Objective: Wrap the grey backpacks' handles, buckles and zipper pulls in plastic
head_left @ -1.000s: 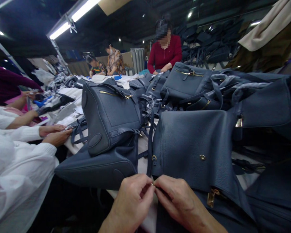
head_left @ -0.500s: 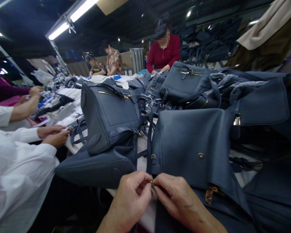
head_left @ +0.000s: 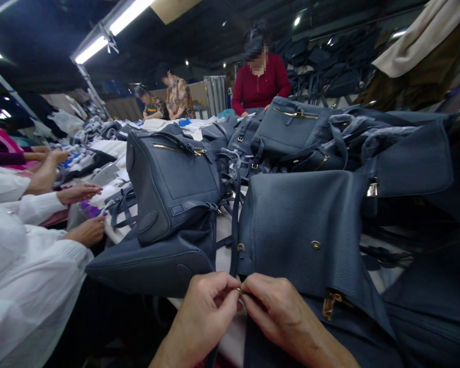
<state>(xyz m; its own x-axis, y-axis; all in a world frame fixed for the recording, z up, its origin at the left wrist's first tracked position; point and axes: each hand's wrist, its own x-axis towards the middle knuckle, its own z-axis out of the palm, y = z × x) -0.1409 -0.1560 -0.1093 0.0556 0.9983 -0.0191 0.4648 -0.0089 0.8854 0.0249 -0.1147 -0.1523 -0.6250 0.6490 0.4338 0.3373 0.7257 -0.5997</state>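
Observation:
My left hand (head_left: 210,309) and my right hand (head_left: 278,306) meet at the bottom centre, fingertips pinched together on a small gold-coloured metal piece (head_left: 239,290). Most of that piece is hidden by the fingers. Just beyond my right hand lies a dark blue-grey leather bag (head_left: 291,220), its flap bearing a round gold stud (head_left: 316,245). A gold clasp (head_left: 328,305) hangs at the flap's lower edge. Left of it a second bag (head_left: 187,174) with a gold zip leans over another bag (head_left: 149,268).
More bags (head_left: 287,128) are heaped behind and at the right (head_left: 414,163). On the left, a person in white sleeves (head_left: 34,209) works close by. Across the table stands a person in a red top (head_left: 258,84). White and blue material (head_left: 103,148) covers the table's far left.
My hands stay almost in place, still pinched together. At the left, the white-sleeved person's hands have moved apart. The person in red has shifted their hands and arms slightly.

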